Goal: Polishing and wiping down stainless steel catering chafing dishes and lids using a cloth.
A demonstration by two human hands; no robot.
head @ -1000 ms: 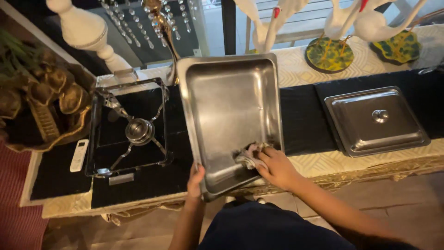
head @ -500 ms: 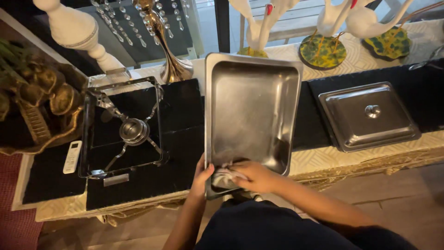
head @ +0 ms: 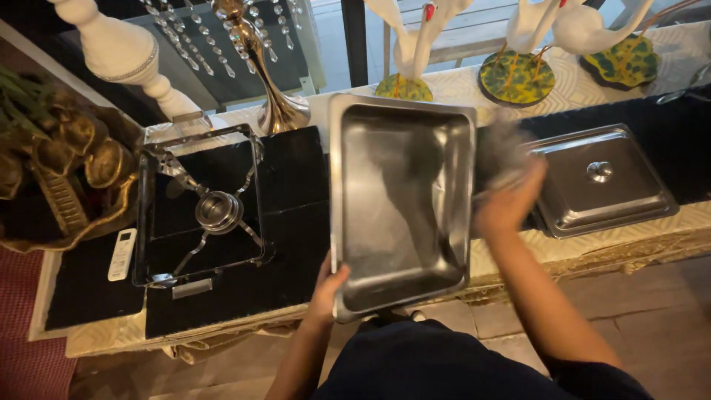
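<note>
At the counter's front edge, left hand [head: 326, 285] grips the steel tray [head: 400, 200]; right hand [head: 507, 200], closed on a scourer [head: 503, 152], should scrub evenly.

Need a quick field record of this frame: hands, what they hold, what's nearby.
left hand: grips the near left edge of the steel pan
right hand: at the pan's right rim, holding a grey scrubbing pad, blurred
pan: empty, rectangular, on the counter
left of pan: wire stand with a small burner, white remote
right of pan: flat steel lid with knob
behind: bird figurines on painted bases
</note>
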